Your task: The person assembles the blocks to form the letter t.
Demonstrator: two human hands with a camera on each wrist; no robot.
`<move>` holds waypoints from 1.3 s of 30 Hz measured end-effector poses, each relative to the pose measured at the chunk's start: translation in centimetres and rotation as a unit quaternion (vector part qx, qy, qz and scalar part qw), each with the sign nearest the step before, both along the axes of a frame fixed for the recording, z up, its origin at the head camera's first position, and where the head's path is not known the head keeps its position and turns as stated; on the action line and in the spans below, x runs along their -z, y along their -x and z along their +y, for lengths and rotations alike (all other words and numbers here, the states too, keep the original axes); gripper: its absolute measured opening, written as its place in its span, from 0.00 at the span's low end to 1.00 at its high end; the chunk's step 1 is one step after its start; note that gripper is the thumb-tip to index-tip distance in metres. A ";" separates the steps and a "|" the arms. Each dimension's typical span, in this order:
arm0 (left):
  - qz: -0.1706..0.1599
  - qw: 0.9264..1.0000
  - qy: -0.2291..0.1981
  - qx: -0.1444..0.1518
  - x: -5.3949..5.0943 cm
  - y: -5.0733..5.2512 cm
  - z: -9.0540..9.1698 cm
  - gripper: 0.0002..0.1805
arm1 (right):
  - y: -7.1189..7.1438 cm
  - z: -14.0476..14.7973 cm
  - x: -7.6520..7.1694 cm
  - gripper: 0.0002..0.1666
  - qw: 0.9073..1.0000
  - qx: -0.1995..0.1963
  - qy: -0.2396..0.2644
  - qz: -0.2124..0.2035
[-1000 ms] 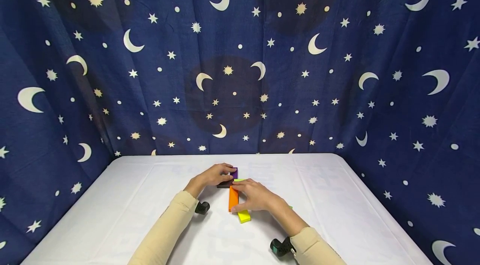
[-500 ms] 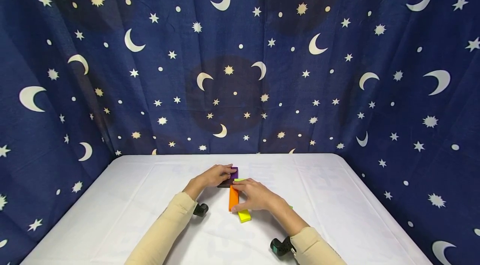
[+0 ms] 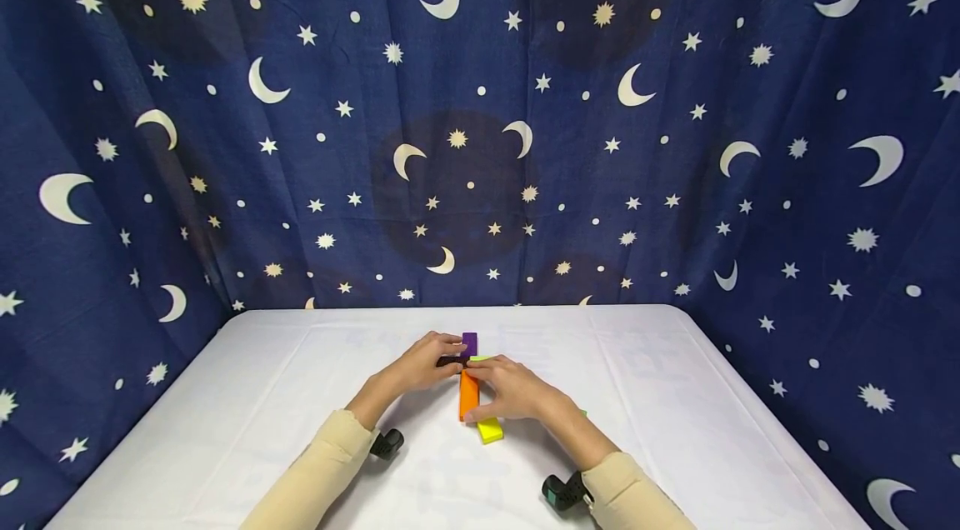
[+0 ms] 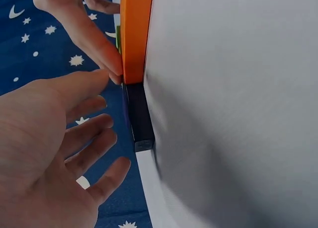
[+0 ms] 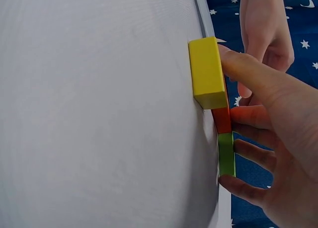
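Observation:
Flat coloured blocks lie close together on the white table. My right hand (image 3: 513, 390) spans the orange block (image 3: 469, 397), fingertips at its far end and thumb by its near end, beside the yellow block (image 3: 491, 431). In the right wrist view, its fingers touch a red-orange block (image 5: 222, 119) and a green block (image 5: 226, 153); the thumb meets the yellow block. My left hand (image 3: 422, 362) is beside the purple block (image 3: 469, 343) and dark block (image 3: 451, 362). Its fingers are loosely bent in the left wrist view, apart from the dark block. The right hand hides part of the group.
A white cloth covers the table (image 3: 637, 372). A small green thing (image 3: 583, 413) shows behind the right forearm. Black wrist cameras, left (image 3: 387, 443) and right (image 3: 564, 492), hang by the sleeves. A blue curtain (image 3: 480, 180) with moons and stars surrounds the table.
My left hand has drawn back slightly towards me and to the left, uncovering more of the purple block. The right hand stays in place over the orange block.

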State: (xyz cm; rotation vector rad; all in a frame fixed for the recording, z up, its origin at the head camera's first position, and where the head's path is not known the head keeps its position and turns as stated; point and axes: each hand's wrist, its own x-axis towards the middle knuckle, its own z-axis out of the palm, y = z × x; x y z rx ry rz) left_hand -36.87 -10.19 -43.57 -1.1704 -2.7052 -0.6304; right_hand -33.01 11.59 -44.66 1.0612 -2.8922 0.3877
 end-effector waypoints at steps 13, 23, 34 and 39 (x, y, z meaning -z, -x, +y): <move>-0.009 1.000 -0.020 -0.020 1.1 -1.2 0.4 0.24 | -0.1 0.1 -0.1 0.50 1.000 -0.004 0.007 -0.007; -0.031 0.999 -0.005 -0.017 0.9 -0.9 0.7 0.23 | 0.0 0.0 -0.2 0.49 1.000 -0.003 0.006 -0.004; -0.058 0.998 -0.013 -0.019 1.3 -0.8 0.7 0.24 | -0.3 0.0 -0.2 0.51 1.000 0.009 -0.003 -0.014; -0.070 0.997 -0.020 -0.026 1.2 -0.7 0.7 0.24 | -0.3 0.0 -0.4 0.50 1.000 0.010 -0.011 -0.002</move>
